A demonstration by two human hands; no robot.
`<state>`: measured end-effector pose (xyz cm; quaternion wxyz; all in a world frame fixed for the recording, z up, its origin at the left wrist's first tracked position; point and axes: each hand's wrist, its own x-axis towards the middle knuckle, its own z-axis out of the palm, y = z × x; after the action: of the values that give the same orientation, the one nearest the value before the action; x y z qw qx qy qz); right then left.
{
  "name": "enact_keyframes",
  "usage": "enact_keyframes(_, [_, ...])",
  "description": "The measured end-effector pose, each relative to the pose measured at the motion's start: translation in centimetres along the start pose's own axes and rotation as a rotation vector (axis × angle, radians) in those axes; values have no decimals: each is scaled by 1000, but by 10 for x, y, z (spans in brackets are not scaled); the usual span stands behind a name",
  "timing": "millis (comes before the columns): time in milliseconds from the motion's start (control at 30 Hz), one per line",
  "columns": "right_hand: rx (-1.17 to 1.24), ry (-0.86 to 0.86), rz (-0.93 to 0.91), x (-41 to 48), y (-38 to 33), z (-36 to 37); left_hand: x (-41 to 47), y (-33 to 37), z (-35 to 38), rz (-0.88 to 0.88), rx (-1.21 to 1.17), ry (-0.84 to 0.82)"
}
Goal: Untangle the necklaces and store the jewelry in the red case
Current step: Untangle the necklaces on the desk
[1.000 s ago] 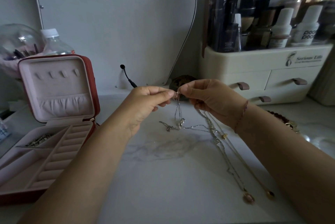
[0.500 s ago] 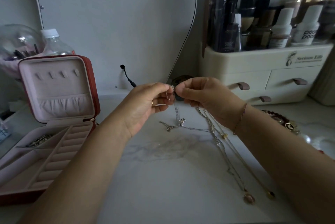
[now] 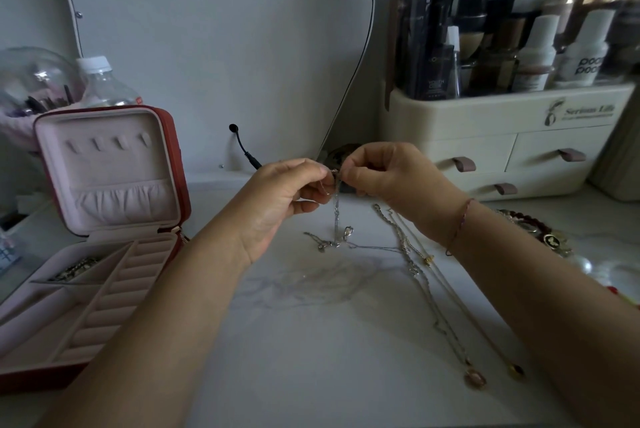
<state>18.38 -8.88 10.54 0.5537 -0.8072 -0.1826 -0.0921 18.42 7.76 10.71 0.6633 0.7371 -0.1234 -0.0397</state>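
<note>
Above the middle of the white marble table, my left hand point(image 3: 282, 199) and my right hand point(image 3: 391, 178) both pinch the top of a thin silver necklace point(image 3: 336, 216). The chain hangs down between them, its lower end and small pendant lying on the table. Two longer necklaces point(image 3: 436, 296) lie stretched out to the right, ending in pendants near the front. The red case point(image 3: 173, 164) stands open at the left, with a pink lining and one chain point(image 3: 74, 268) in a rear compartment.
A cream drawer organizer point(image 3: 485, 136) full of cosmetics bottles stands at the back right. Bracelets point(image 3: 540, 233) lie beside my right forearm. A mirror point(image 3: 207, 46) leans against the wall, with a black cable plug point(image 3: 244, 150) below it. A water bottle point(image 3: 104, 81) stands behind the case.
Both hands have risen slightly and moved closer together, lifting the silver chain's top end. The other necklaces and the case have not moved.
</note>
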Motion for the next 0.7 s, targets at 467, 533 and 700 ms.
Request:
enact_keyframes(467, [302,-68,110,2,0,0,1,-1,0,-15,-125,-5])
enact_keyframes(533, [315,-73,108,2,0,0,0,-2,-1,-16,-107,-30])
enact_keyframes(700, [385,-75,135,3,2,-1,0,-5,-1,-60,-51,-31])
